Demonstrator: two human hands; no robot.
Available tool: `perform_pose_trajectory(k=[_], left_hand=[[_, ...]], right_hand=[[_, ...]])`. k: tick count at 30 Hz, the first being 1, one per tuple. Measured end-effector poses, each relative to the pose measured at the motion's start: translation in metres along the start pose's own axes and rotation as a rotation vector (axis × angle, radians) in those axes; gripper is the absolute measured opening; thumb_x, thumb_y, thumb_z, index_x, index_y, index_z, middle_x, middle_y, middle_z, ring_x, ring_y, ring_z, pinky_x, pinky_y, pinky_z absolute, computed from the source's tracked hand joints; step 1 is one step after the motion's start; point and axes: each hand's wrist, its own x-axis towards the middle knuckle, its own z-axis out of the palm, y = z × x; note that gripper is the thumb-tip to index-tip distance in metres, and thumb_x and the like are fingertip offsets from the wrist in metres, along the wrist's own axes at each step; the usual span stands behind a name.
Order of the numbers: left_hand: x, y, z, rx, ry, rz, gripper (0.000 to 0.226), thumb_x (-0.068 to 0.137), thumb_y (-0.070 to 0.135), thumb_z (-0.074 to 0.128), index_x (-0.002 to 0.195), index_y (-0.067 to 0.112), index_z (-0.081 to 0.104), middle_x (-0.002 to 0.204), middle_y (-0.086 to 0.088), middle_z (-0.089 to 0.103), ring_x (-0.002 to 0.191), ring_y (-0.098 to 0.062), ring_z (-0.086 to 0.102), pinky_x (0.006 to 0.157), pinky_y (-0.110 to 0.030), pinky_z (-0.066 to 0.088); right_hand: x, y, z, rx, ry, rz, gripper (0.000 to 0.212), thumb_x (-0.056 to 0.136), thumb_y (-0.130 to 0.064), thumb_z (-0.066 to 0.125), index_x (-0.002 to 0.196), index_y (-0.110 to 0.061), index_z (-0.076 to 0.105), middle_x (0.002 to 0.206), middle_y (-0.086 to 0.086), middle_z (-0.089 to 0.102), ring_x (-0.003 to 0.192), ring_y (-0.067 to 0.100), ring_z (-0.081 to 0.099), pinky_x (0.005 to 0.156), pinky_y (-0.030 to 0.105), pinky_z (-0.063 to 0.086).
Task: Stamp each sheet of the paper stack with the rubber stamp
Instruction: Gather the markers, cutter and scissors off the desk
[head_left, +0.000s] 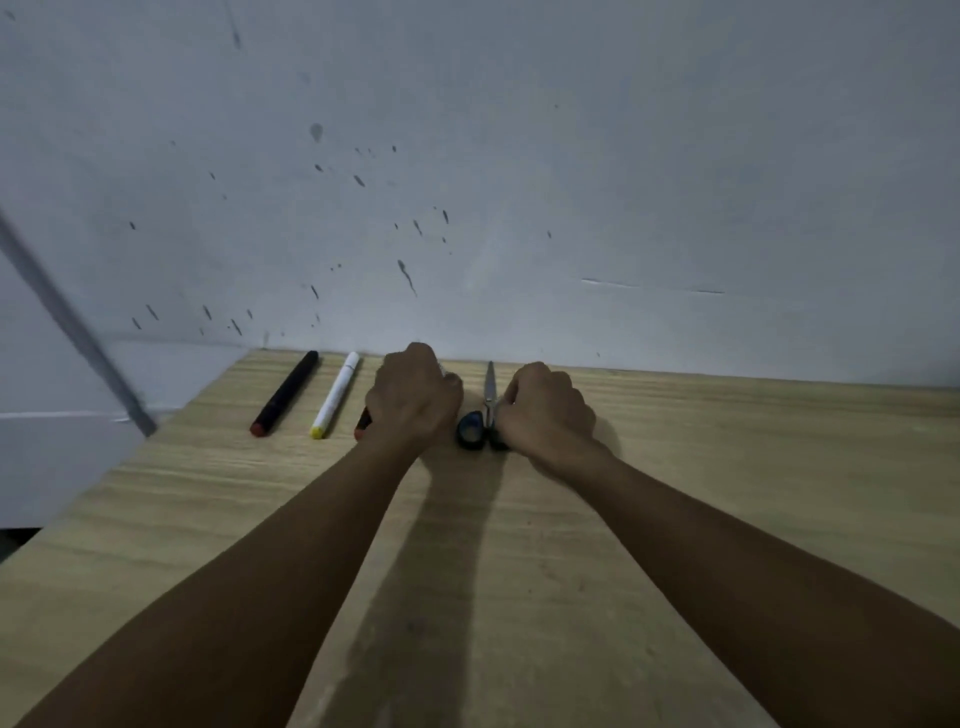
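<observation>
The left hand (413, 397) lies knuckles-up at the far edge of the worktop (519, 571), its fingers curled over a pen-like thing of which only a red-tipped dark end (362, 423) shows at the near side of the fist; what the rest of it is cannot be told. Just to its right, the right hand (548, 410) is curled round one black handle of a pair of scissors (480, 423), the other handle loop lying free beside the thumb side and the closed blades pointing away toward the wall (519, 182). Both forearms stretch out from the near edge, casting a dark shadow between them on the pale wood grain. Left of the left hand a white marker (335, 395) with a yellow end lies slanted, and farther left a black marker (285, 393) with a reddish end lies roughly parallel to it, apart. The grey wall is flecked with dark spots. No paper stack or rubber stamp shows in this view.
</observation>
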Motion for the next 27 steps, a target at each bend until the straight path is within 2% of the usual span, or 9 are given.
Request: perform_pose_trajectory(k=[4, 6, 8, 11, 13, 16, 21, 24, 27], left_hand=[[0.012, 0.003, 0.013, 0.101, -0.134, -0.038, 0.031, 0.078, 0.037, 0.063, 0.085, 0.016, 0.041, 0.091, -0.006, 0.045, 0.077, -0.027, 0.049, 0.061, -0.032, 0.037], [0.017, 0.0, 0.016, 0.112, -0.162, -0.05, 0.03, 0.078, 0.03, 0.064, 0.087, 0.016, 0.039, 0.096, -0.007, 0.04, 0.08, -0.028, 0.048, 0.063, -0.033, 0.036], [0.021, -0.006, 0.017, 0.061, -0.135, -0.044, 0.029, 0.08, 0.026, 0.063, 0.078, 0.017, 0.036, 0.089, -0.004, 0.038, 0.071, -0.022, 0.044, 0.057, -0.028, 0.034], [0.026, -0.012, 0.012, -0.092, -0.102, -0.074, 0.032, 0.081, 0.028, 0.062, 0.069, 0.019, 0.033, 0.076, -0.003, 0.043, 0.064, -0.019, 0.046, 0.046, -0.026, 0.028], [0.028, -0.014, 0.007, -0.192, -0.09, -0.129, 0.026, 0.079, 0.029, 0.063, 0.071, 0.016, 0.042, 0.074, -0.006, 0.052, 0.063, -0.02, 0.051, 0.045, -0.027, 0.032], [0.024, -0.016, -0.002, -0.364, -0.102, -0.158, 0.029, 0.076, 0.03, 0.064, 0.08, 0.001, 0.063, 0.072, -0.013, 0.064, 0.06, -0.025, 0.06, 0.055, -0.038, 0.053], [-0.001, -0.017, -0.014, -0.493, -0.114, -0.14, 0.032, 0.079, 0.026, 0.066, 0.057, 0.003, 0.068, 0.046, -0.007, 0.059, 0.04, -0.016, 0.056, 0.049, -0.029, 0.051], [-0.02, -0.016, -0.019, -0.521, -0.133, -0.123, 0.032, 0.077, 0.022, 0.064, 0.05, 0.005, 0.066, 0.046, -0.011, 0.057, 0.042, -0.02, 0.055, 0.055, -0.034, 0.052], [-0.041, -0.011, -0.025, -0.54, -0.124, -0.11, 0.03, 0.076, 0.021, 0.063, 0.049, 0.009, 0.066, 0.049, -0.013, 0.061, 0.043, -0.021, 0.056, 0.048, -0.029, 0.05]], right_hand=[[0.025, -0.004, 0.012, -0.029, 0.007, 0.046, 0.027, 0.085, -0.04, 0.061, 0.075, -0.024, 0.042, 0.072, -0.006, 0.036, 0.067, 0.019, 0.04, 0.056, 0.029, 0.03], [0.033, -0.003, 0.018, -0.049, 0.002, 0.049, 0.03, 0.085, -0.043, 0.061, 0.078, -0.024, 0.039, 0.077, -0.005, 0.036, 0.073, 0.021, 0.041, 0.062, 0.031, 0.033], [0.039, -0.004, 0.023, -0.061, 0.001, 0.043, 0.032, 0.085, -0.045, 0.061, 0.081, -0.024, 0.038, 0.081, -0.003, 0.037, 0.076, 0.023, 0.041, 0.065, 0.034, 0.034], [0.044, -0.009, 0.027, -0.093, 0.011, 0.055, 0.042, 0.078, -0.05, 0.069, 0.074, -0.024, 0.036, 0.073, -0.005, 0.032, 0.071, 0.021, 0.039, 0.062, 0.033, 0.034], [0.046, -0.014, 0.029, -0.125, 0.004, 0.068, 0.044, 0.075, -0.043, 0.075, 0.072, -0.023, 0.036, 0.073, -0.003, 0.033, 0.07, 0.021, 0.04, 0.061, 0.032, 0.033], [0.046, -0.022, 0.03, -0.117, 0.013, 0.09, 0.045, 0.078, -0.027, 0.073, 0.066, -0.023, 0.03, 0.071, -0.002, 0.03, 0.071, 0.022, 0.041, 0.059, 0.032, 0.032], [0.031, -0.017, 0.023, -0.065, 0.049, 0.077, 0.042, 0.086, -0.036, 0.066, 0.064, -0.022, 0.033, 0.066, -0.003, 0.032, 0.058, 0.018, 0.035, 0.048, 0.026, 0.021], [0.016, -0.008, 0.013, -0.047, 0.027, 0.079, 0.034, 0.078, -0.027, 0.07, 0.065, -0.02, 0.039, 0.067, -0.001, 0.04, 0.059, 0.02, 0.04, 0.054, 0.029, 0.031], [-0.007, 0.004, 0.0, -0.026, 0.043, 0.077, 0.031, 0.076, -0.025, 0.067, 0.066, -0.02, 0.038, 0.067, -0.003, 0.038, 0.059, 0.019, 0.039, 0.051, 0.026, 0.027]])
